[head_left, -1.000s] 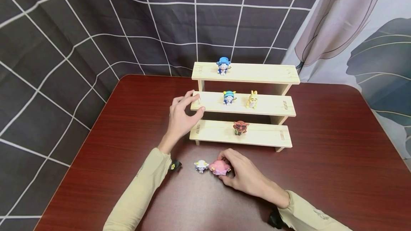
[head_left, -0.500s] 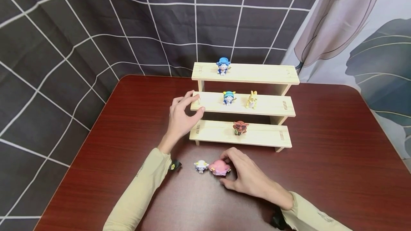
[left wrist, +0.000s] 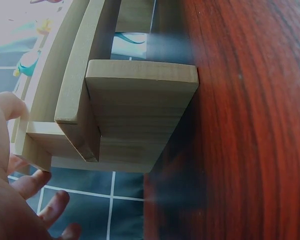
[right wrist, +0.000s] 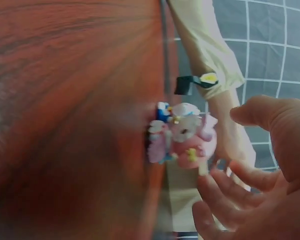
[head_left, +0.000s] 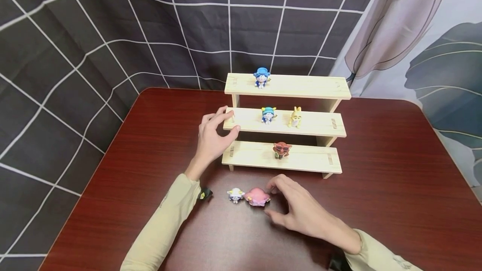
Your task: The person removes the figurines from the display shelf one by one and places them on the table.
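My left hand grips the left end of the middle step of a three-tier wooden display stand, thumb at its front edge. In the left wrist view the fingers reach past the step's end. Just right of a pink figurine my right hand hovers with thumb and fingers spread, holding nothing. The pink figurine stands on the table beside a small white figurine with yellow horns; they look close to touching. In the right wrist view the pink figurine is clear of the fingertips.
On the top step sits a blue-hatted figurine. The middle step bears a teal-hatted figurine and a yellow rabbit figurine. A brown figurine with sunglasses stands on the lowest step. Dark gridded curtain hangs behind the table.
My right hand has let go of the pink figurine, spread its fingers and drawn back to the right. The figurine stays in place, and the left hand has not moved.
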`<act>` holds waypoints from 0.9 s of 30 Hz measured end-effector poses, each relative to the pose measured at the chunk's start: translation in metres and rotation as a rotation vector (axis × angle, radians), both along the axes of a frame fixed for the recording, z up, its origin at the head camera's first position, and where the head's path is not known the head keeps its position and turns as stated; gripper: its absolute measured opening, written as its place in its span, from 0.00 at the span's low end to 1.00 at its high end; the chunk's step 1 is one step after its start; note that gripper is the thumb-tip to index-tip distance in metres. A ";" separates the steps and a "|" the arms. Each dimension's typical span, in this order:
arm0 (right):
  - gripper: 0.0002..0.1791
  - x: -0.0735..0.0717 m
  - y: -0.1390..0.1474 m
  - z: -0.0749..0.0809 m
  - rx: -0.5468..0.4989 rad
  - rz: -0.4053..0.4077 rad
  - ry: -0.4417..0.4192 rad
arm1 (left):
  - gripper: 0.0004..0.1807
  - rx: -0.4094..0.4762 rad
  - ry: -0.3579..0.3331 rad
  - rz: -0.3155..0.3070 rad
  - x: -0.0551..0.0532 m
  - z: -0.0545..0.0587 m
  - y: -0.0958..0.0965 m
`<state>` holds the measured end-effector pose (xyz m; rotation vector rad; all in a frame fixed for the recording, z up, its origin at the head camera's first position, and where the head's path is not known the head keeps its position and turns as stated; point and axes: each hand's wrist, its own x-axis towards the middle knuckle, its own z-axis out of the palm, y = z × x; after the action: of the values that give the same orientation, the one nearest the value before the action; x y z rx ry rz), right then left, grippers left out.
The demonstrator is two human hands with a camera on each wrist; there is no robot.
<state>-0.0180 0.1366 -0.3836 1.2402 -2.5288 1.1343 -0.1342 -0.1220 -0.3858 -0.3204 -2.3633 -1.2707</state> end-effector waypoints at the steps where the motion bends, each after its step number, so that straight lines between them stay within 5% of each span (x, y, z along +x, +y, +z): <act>1: 0.22 -0.001 0.001 0.002 -0.025 0.028 -0.013 | 0.25 0.000 -0.002 0.001 0.000 0.000 0.000; 6: 0.17 -0.009 0.005 0.014 -0.130 0.177 -0.111 | 0.25 -0.001 -0.008 0.002 0.000 -0.001 0.000; 13: 0.14 -0.016 0.011 0.038 -0.153 0.257 -0.199 | 0.25 -0.005 0.000 0.001 -0.001 -0.001 -0.001; 27: 0.16 -0.037 0.020 0.071 -0.134 0.129 -0.143 | 0.25 -0.007 0.003 0.002 -0.002 -0.003 -0.001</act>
<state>-0.0547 0.1566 -0.3122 1.3496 -2.4522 1.4441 -0.1363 -0.1229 -0.3893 -0.3227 -2.3652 -1.2603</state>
